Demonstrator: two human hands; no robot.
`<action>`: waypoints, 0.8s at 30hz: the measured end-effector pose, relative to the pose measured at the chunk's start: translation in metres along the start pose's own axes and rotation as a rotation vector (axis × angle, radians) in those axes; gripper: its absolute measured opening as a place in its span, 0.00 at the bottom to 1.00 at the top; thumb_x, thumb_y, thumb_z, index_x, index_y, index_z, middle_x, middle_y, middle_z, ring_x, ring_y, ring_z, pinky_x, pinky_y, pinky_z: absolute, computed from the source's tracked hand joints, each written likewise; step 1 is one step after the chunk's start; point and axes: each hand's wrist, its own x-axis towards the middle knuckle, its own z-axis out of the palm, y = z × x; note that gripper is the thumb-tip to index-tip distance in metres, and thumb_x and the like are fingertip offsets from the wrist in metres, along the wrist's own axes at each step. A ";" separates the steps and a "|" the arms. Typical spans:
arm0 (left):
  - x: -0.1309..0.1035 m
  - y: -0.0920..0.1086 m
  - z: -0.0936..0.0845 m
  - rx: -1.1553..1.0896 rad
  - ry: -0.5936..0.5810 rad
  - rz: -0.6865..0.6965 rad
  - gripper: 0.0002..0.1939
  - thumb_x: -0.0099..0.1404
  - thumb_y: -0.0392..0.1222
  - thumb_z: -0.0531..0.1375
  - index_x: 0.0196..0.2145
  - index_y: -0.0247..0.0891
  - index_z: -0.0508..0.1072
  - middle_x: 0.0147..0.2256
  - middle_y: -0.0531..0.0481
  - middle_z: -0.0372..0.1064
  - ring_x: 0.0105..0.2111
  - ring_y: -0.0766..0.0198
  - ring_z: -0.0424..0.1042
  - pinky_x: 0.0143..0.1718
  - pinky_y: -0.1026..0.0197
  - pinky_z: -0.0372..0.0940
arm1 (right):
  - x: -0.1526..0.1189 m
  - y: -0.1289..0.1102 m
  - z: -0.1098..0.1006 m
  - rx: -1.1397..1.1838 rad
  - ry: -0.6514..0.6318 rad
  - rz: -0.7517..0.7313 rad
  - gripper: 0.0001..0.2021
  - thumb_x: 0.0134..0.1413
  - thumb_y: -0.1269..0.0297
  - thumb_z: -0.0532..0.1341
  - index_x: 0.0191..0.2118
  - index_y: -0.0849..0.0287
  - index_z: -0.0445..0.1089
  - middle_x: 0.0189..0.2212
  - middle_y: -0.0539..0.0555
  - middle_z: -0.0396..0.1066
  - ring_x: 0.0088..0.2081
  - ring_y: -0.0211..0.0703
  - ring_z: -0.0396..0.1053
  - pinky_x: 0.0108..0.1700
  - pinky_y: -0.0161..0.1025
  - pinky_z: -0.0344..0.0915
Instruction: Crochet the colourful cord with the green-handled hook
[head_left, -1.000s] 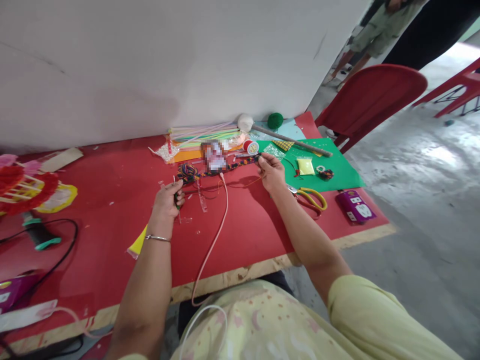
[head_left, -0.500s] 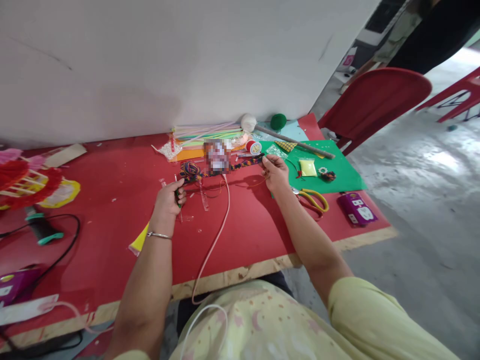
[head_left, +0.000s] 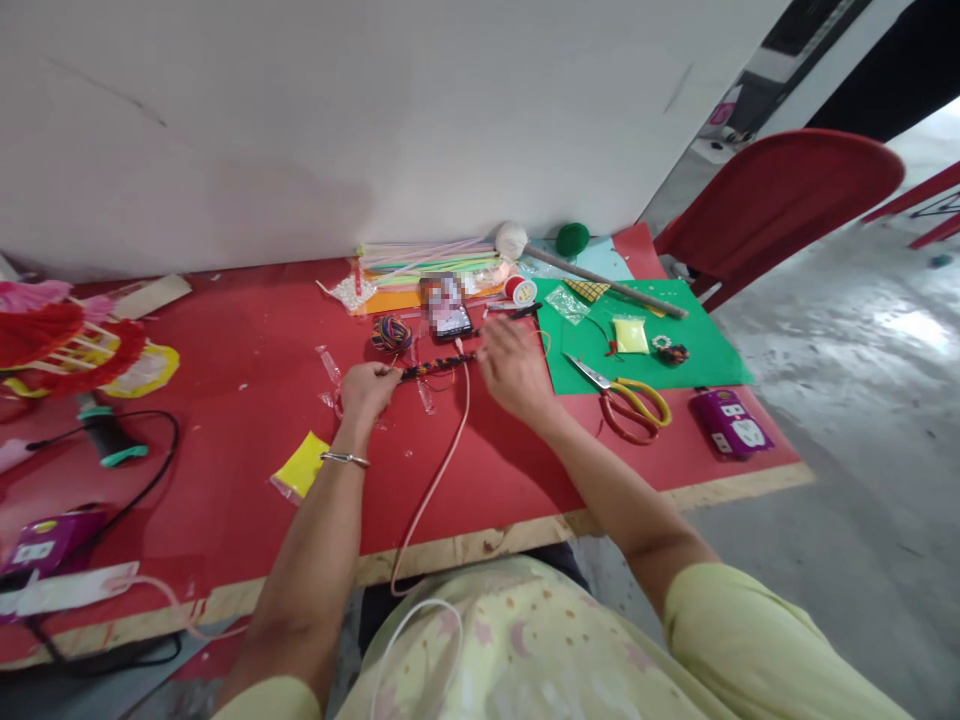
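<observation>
A dark braided cord (head_left: 439, 368) with orange and blue flecks stretches between my hands over the red table top (head_left: 225, 430). My left hand (head_left: 367, 392) pinches its left end. At the right end, my right hand (head_left: 514, 368) is blurred, its fingers held over the cord, and its grip cannot be made out. A ball of multicoloured yarn (head_left: 391, 335) lies just behind the cord. Behind that, a phone (head_left: 448, 308) rests with a pink cable (head_left: 442, 470) plugged in. A black pen-like stick (head_left: 523, 312) lies beyond my right hand.
Scissors (head_left: 630, 405) lie open-bladed at the right, partly on a green sheet (head_left: 585, 370). Nearby are a yellow packet (head_left: 630, 335), a thread spool (head_left: 520, 290) and a purple socket box (head_left: 729, 425). Left are a yellow packet (head_left: 300, 465), a glue gun (head_left: 109, 435) and a red paper craft (head_left: 75, 340).
My hands have come closer together and the cord between them sits lower and nearer. The yarn ball now lies apart from my left hand. The view has shifted slightly.
</observation>
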 end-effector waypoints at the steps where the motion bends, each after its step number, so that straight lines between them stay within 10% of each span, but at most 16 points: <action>1: -0.001 0.002 0.000 0.071 0.026 -0.008 0.10 0.55 0.43 0.68 0.19 0.42 0.73 0.11 0.55 0.56 0.18 0.60 0.61 0.23 0.61 0.49 | -0.002 -0.020 0.007 0.051 -0.089 -0.081 0.27 0.73 0.54 0.50 0.69 0.62 0.64 0.72 0.62 0.62 0.74 0.55 0.54 0.75 0.57 0.49; 6: -0.002 0.010 0.002 0.450 0.113 -0.022 0.10 0.57 0.49 0.66 0.24 0.42 0.77 0.13 0.53 0.62 0.22 0.58 0.66 0.27 0.60 0.54 | -0.006 -0.081 0.040 0.083 -0.368 -0.196 0.40 0.71 0.40 0.47 0.74 0.69 0.55 0.76 0.66 0.49 0.77 0.57 0.47 0.78 0.54 0.43; 17: -0.014 0.008 0.011 0.249 0.048 0.043 0.14 0.56 0.52 0.67 0.23 0.41 0.74 0.12 0.56 0.57 0.15 0.65 0.56 0.18 0.63 0.46 | -0.021 -0.013 0.000 -0.050 -0.194 0.001 0.25 0.76 0.55 0.47 0.62 0.62 0.72 0.62 0.62 0.74 0.64 0.54 0.69 0.72 0.57 0.49; 24: -0.016 0.014 0.015 0.124 0.059 0.073 0.15 0.56 0.54 0.68 0.25 0.40 0.73 0.15 0.58 0.58 0.13 0.69 0.55 0.14 0.66 0.47 | -0.019 -0.030 -0.010 -0.145 -0.272 0.155 0.23 0.72 0.51 0.52 0.47 0.60 0.80 0.49 0.65 0.79 0.51 0.57 0.71 0.47 0.47 0.68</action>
